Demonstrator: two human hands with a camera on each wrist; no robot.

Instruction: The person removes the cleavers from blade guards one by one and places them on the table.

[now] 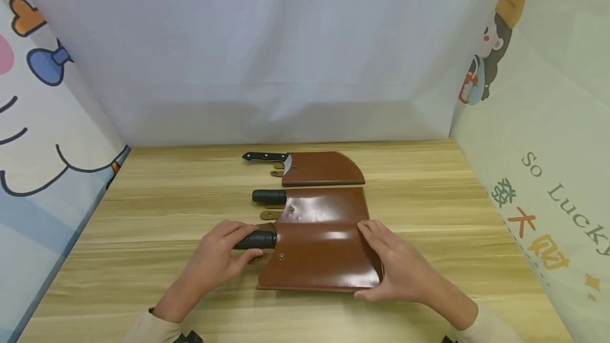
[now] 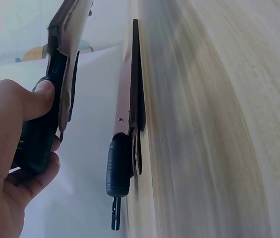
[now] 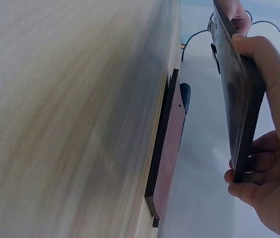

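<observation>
- We grip the near knife's black handle (image 1: pixel 259 240) with our left hand (image 1: pixel 221 250), thumb on one side and fingers wrapped beneath.
- Our right hand (image 1: pixel 397 264) pinches the opposite end of its brown sheath (image 1: pixel 324 258), thumb along one edge and fingertips along the other.
- Between our hands, the sheathed knife is raised off the wooden table (image 1: pixel 167 200), as both wrist views show; its handle points left.
- Just beyond it we see the middle knife (image 1: pixel 324 204) in a similar sheath, its lower part hidden from the head view.
- Farther back lies the far knife (image 1: pixel 324 168), its sheath rounded at the right end, its riveted handle pointing left.
</observation>
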